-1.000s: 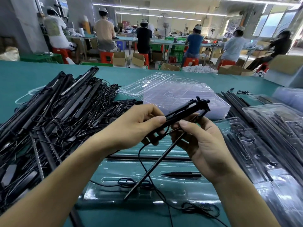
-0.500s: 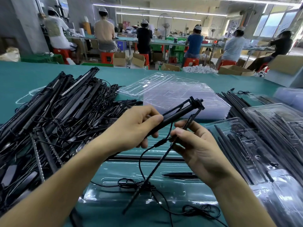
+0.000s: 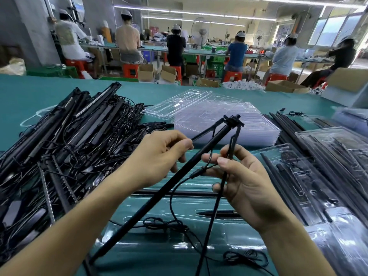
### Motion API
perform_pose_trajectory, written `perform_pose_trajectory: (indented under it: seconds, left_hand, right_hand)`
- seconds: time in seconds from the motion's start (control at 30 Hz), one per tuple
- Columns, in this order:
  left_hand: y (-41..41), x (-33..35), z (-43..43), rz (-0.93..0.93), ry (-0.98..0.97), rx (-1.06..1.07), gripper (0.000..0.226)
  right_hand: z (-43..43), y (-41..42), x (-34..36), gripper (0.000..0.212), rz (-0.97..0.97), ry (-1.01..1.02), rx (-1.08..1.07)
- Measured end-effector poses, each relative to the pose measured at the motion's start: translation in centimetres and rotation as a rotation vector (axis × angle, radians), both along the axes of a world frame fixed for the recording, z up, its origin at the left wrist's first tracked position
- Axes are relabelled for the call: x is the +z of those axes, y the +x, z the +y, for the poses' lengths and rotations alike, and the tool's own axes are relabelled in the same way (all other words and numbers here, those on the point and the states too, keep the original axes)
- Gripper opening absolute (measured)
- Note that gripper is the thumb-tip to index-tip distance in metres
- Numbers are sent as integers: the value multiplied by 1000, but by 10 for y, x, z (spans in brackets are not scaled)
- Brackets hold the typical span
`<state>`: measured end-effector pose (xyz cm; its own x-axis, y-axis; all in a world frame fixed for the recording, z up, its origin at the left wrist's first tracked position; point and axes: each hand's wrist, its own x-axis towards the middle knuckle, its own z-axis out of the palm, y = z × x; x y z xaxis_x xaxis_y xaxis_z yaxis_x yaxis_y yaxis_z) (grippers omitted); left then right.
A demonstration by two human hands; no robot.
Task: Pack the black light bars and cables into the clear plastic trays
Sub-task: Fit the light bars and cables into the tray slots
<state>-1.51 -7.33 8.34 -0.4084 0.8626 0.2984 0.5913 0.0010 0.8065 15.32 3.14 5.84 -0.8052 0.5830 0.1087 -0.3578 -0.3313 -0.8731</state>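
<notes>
- Teal table (image 3: 29, 100): the whole work area is spread over it.
- Loose pile (image 3: 59, 148) of black bars and tangled leads is heaped at the left, well apart from the hands.
- Stack of empty trays (image 3: 225, 126) sits at the far centre; filled trays (image 3: 330, 176) are lined up along the right.
- Open tray (image 3: 179, 253) lies directly under both hands, its long channels running left to right. A small black piece (image 3: 217, 214) is already seated in it.
- Light bars (image 3: 159, 196), three joined at one far end, are held in the air above that tray. The thickest runs diagonally from far right, raised, to near left, with its low end close to the tray's near left corner. The long axis is thus crossed against the channels.
- Left hand (image 3: 159, 156): fingers are curled, and the end of a thin bar is pinched between thumb and forefinger.
- Right hand (image 3: 243, 180): the other thin bar is gripped between the fingers, and the cable's plug end is caught at the fingertips (image 3: 223, 161).
- Cable (image 3: 172, 204) drops from the right hand into a loose coil on the tray.
- Judgement: the bars are probably to be folded together and turned level with the channels before lowering. The right hand is nearer the cable, the left nearer the thick bar.
</notes>
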Motion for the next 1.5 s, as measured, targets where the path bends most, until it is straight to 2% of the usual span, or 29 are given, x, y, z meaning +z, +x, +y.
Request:
perform_pose_trajectory:
  seconds: [0.13, 0.2, 0.27, 0.3, 0.37, 0.43, 0.53, 0.6, 0.67, 0.7, 0.77, 0.8, 0.87, 0.93, 1.0, 1.1, 1.2, 1.3, 1.37, 1.43, 1.5]
  left_hand:
    - [4, 8, -2, 12, 57, -63, 18]
    - [7, 13, -2, 102, 99, -54, 23]
    - [11, 18, -3, 201, 151, -14, 30]
    - [12, 20, -4, 165, 170, -18, 32]
    - [15, 24, -6, -76, 196, -95, 35]
    - [16, 25, -6, -250, 196, -135, 33]
    - [11, 20, -1, -408, 103, -115, 35]
    - [8, 16, 2, -503, -30, -117, 50]
    - [8, 12, 2, -658, -162, -211, 65]
    - [8, 9, 2, -695, -189, -279, 61]
    - [5, 9, 1, -552, -200, -362, 26]
    - [3, 11, 0, -452, -195, -392, 23]
    - [-1, 15, -2, -368, -134, -420, 25]
    - [-1, 20, -4, -415, -11, -387, 14]
    - [-2, 25, -1, -543, 131, -318, 6]
    - [-8, 29, 7, -795, 365, -229, 23]
    - [-12, 25, 18, -978, 501, -27, 40]
    - [-10, 12, 23, -1024, 448, 72, 52]
    - [-9, 3, 23, -1041, 403, 89, 59]
    - [-12, -7, 18, -1009, 369, 69, 53]
    - [-15, -16, 11, -971, 313, 22, 36]
  right_hand:
    - [-8, -5, 1, 29, 131, -27, 9]
    - [-15, -6, 6, 26, 209, -24, 55]
    - [-22, -6, 13, 27, 300, 7, 194]
    - [-24, -6, 17, 28, 345, 3, 278]
    - [-24, -7, 24, 29, 381, -54, 373]
    - [-22, -9, 27, 22, 331, -79, 272]
    - [-14, -13, 26, 16, 161, 1, -39]
    - [-8, -12, 25, 16, 57, 51, -171]
    - [-4, -12, 25, 21, -33, 80, -207]
    - [-3, -12, 24, 20, -71, 99, -210]
    - [-3, -14, 24, 10, -98, 134, -183]
    - [-5, -14, 24, 8, -89, 130, -150]
    - [-7, -12, 27, 19, -56, 97, -65]
    - [-7, -7, 30, 28, -85, 151, 9]
    - [-9, -4, 25, 28, -221, 299, 75]
    - [-14, -3, 8, 37, -428, 497, 183]
    - [-22, -1, -3, 36, -452, 698, 264]
    - [-21, 5, -6, 33, -512, 769, 285]
    - [-13, 12, -9, 22, -557, 781, 244]
    - [-1, 22, -7, 12, -579, 841, 179]
    - [13, 34, 2, 14, -567, 880, 137]
